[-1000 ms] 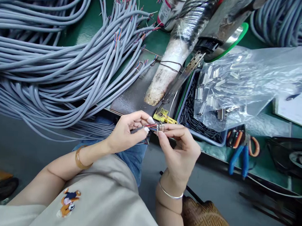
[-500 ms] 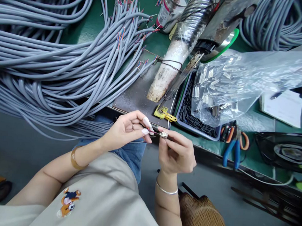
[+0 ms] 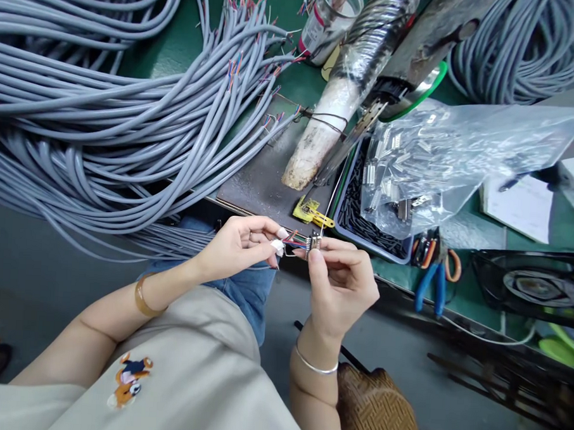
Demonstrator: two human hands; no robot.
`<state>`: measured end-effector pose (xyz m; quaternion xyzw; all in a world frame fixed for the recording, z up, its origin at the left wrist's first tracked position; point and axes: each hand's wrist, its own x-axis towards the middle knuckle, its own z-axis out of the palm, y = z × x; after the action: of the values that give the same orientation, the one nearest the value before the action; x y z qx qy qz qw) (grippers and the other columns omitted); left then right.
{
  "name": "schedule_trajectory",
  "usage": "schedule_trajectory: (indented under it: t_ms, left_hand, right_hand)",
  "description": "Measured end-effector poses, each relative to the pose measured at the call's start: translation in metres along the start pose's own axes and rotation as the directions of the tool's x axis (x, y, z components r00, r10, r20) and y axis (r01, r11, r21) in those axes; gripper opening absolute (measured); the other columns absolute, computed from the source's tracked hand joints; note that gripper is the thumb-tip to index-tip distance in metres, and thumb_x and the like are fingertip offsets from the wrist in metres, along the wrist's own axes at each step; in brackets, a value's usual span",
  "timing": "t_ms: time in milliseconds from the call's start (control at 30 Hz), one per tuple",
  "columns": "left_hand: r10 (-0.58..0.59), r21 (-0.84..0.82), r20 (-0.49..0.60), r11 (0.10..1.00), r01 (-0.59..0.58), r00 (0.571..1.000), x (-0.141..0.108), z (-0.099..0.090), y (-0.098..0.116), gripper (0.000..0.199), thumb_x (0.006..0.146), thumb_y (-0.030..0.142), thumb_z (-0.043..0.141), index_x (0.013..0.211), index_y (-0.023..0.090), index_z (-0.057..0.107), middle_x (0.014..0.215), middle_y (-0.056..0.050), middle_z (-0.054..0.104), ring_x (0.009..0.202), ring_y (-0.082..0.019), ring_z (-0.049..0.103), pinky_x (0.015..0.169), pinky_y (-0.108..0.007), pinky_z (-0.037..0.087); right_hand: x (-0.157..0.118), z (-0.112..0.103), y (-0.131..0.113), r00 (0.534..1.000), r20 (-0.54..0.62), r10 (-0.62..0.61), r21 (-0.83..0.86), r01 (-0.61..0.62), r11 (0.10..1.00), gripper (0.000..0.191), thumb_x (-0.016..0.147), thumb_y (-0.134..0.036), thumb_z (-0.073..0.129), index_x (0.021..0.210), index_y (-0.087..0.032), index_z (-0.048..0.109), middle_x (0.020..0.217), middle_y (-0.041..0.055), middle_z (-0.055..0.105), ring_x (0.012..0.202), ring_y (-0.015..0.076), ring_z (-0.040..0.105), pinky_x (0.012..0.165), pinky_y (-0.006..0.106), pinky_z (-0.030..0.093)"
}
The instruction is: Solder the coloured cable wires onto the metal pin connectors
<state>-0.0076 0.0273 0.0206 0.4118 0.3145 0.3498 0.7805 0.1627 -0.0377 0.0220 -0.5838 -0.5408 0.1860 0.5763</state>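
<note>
Between the thumb and fingers of my right hand [image 3: 344, 278] is a small metal multi-pin connector [image 3: 314, 242], its row of pins facing left. Several thin coloured wires [image 3: 295, 242] run from it to my left hand [image 3: 248, 242], which pinches them at the end of a cable; white covering shows on the fingertips. The cable's body is mostly hidden by the left hand. Just beyond the connector, a yellow clip [image 3: 322, 220] lies on a yellow sponge [image 3: 305, 209] at the edge of a dark board [image 3: 255, 182].
Grey cables [image 3: 129, 119] with bared wire ends cover the left side. A soldering iron [image 3: 354, 139] and a white-tipped wrapped tube [image 3: 314, 137] reach over the board. To the right are a tray of black sleeves [image 3: 348, 221], a plastic bag of connectors [image 3: 413, 163] and blue-handled pliers [image 3: 431, 288].
My right hand has turned the connector, so its broad side and pin row now show. The coloured wires between the hands are spread and more visible. The view has shifted slightly.
</note>
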Motion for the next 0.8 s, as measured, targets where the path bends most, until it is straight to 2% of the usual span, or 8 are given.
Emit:
schedule_trajectory:
  t_ms: [100, 200, 267, 367, 433, 533, 633, 800]
  left_hand:
    - [0.019, 0.033, 0.053, 0.999, -0.021, 0.998, 0.001, -0.002, -0.003, 0.019, 0.080, 0.023, 0.079, 0.089, 0.012, 0.067, 0.073, -0.003, 0.073, 0.062, -0.011, 0.071, 0.065, -0.021, 0.059]
    - [0.170, 0.135, 0.053, 0.975, -0.176, 0.984, 0.001, -0.003, -0.006, 0.011, 0.087, 0.022, 0.073, 0.091, 0.013, 0.069, 0.079, -0.005, 0.075, 0.069, -0.012, 0.071, 0.068, -0.022, 0.059]
    - [0.350, 0.287, 0.050, 0.892, -0.349, 0.935, 0.000, -0.003, -0.006, 0.006, 0.089, 0.019, 0.071, 0.091, 0.013, 0.072, 0.084, -0.005, 0.076, 0.076, -0.012, 0.071, 0.073, -0.022, 0.058]
    - [0.579, 0.506, 0.129, 0.660, -0.555, 0.805, -0.002, -0.002, -0.004, 0.004, 0.091, 0.015, 0.069, 0.091, 0.014, 0.073, 0.085, -0.005, 0.076, 0.078, -0.013, 0.070, 0.077, -0.023, 0.056]
    - [0.631, 0.574, 0.201, 0.544, -0.612, 0.749, -0.004, -0.002, -0.002, 0.008, 0.093, 0.012, 0.066, 0.094, 0.014, 0.073, 0.085, -0.006, 0.077, 0.077, -0.013, 0.069, 0.076, -0.023, 0.056]
    - [0.637, 0.601, 0.296, 0.455, -0.657, 0.712, -0.007, -0.002, 0.001, 0.013, 0.095, 0.012, 0.061, 0.095, 0.016, 0.073, 0.086, -0.008, 0.078, 0.077, -0.014, 0.070, 0.076, -0.025, 0.056]
    - [0.603, 0.630, 0.264, 0.484, -0.608, 0.753, -0.009, 0.000, 0.001, 0.014, 0.095, 0.015, 0.060, 0.094, 0.017, 0.073, 0.087, -0.008, 0.078, 0.077, -0.015, 0.070, 0.075, -0.026, 0.056]
    - [0.382, 0.505, -0.073, 0.811, -0.296, 0.921, -0.005, 0.007, -0.005, 0.011, 0.092, 0.024, 0.066, 0.095, 0.014, 0.070, 0.083, -0.006, 0.076, 0.068, -0.012, 0.067, 0.065, -0.021, 0.055]
  right_hand:
    - [-0.001, 0.000, -0.001, 1.000, -0.015, 0.014, 0.020, -0.013, 1.000, 0.013, 0.087, -0.016, 0.076, 0.084, -0.022, 0.064, 0.091, -0.0005, 0.073, 0.071, 0.0121, 0.075, 0.063, 0.024, 0.063]
    - [0.000, 0.001, -0.003, 0.996, -0.027, 0.081, 0.042, -0.080, 0.996, 0.014, 0.088, -0.020, 0.076, 0.082, -0.021, 0.064, 0.091, -0.0006, 0.073, 0.066, 0.0114, 0.074, 0.061, 0.024, 0.063]
    - [0.002, 0.002, -0.005, 0.990, -0.024, 0.142, 0.074, -0.140, 0.987, 0.017, 0.088, -0.023, 0.077, 0.080, -0.020, 0.062, 0.090, -0.0008, 0.073, 0.061, 0.0109, 0.073, 0.059, 0.024, 0.063]
    - [0.006, 0.003, -0.007, 0.977, -0.008, 0.213, 0.130, -0.210, 0.969, 0.020, 0.087, -0.025, 0.078, 0.078, -0.020, 0.061, 0.087, -0.0016, 0.073, 0.056, 0.0100, 0.070, 0.054, 0.023, 0.061]
    - [0.008, 0.002, -0.006, 0.972, 0.006, 0.235, 0.147, -0.234, 0.961, 0.021, 0.086, -0.026, 0.079, 0.077, -0.020, 0.060, 0.086, -0.0013, 0.075, 0.055, 0.0097, 0.069, 0.052, 0.022, 0.060]
    - [0.012, 0.001, -0.005, 0.972, 0.048, 0.228, 0.157, -0.233, 0.960, 0.021, 0.085, -0.025, 0.079, 0.076, -0.020, 0.061, 0.084, -0.0006, 0.076, 0.055, 0.0090, 0.068, 0.051, 0.020, 0.058]
    - [0.011, 0.002, -0.006, 0.977, 0.062, 0.202, 0.140, -0.209, 0.968, 0.022, 0.086, -0.025, 0.078, 0.076, -0.020, 0.060, 0.084, -0.0003, 0.076, 0.053, 0.0086, 0.067, 0.049, 0.019, 0.057]
    - [0.002, 0.007, 0.000, 0.998, -0.065, 0.019, 0.015, -0.018, 1.000, 0.013, 0.088, -0.018, 0.076, 0.084, -0.021, 0.063, 0.093, 0.0005, 0.075, 0.067, 0.0120, 0.074, 0.058, 0.024, 0.063]
